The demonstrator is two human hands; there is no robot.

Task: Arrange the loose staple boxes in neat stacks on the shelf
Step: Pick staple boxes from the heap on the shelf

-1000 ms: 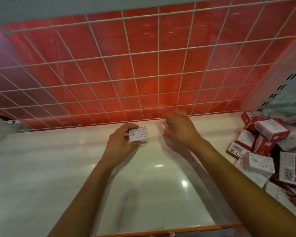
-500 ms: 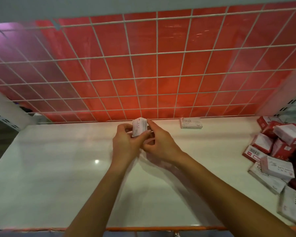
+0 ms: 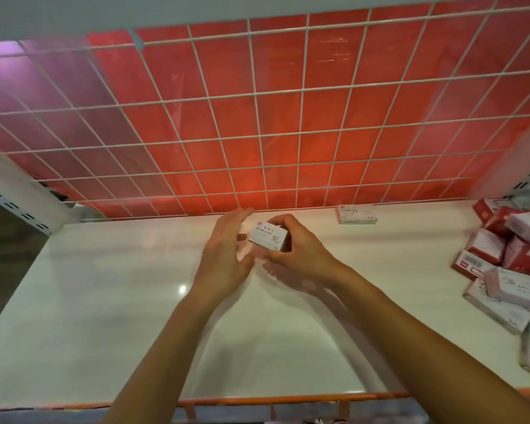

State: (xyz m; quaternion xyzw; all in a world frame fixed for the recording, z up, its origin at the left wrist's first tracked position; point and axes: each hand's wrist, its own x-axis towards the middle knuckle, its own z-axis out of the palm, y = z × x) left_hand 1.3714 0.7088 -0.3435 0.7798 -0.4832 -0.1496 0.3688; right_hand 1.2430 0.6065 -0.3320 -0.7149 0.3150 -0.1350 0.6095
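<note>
Dim reddish light, a glare spot on the shelf (image 3: 182, 289), edges bowed and softly blurred.

Shelf (image 3: 104, 301): smooth, glossy white, mirrors a lamp spot. Back grid (image 3: 302, 117): thin wire, white-coated, looks like metal. Red sheet (image 3: 282, 71) behind it: shiny creased film, plastic by look. Small box (image 3: 268, 237) I hold: matt printed card. Staples box (image 3: 357, 214) and box heap (image 3: 502, 255): same card. Front rail (image 3: 288, 400): orange paint.

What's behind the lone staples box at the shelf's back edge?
Directly behind the staples box stands the white wire grid, with a red sheet beyond it. Whether the box touches the grid is covered by the box itself.
</note>
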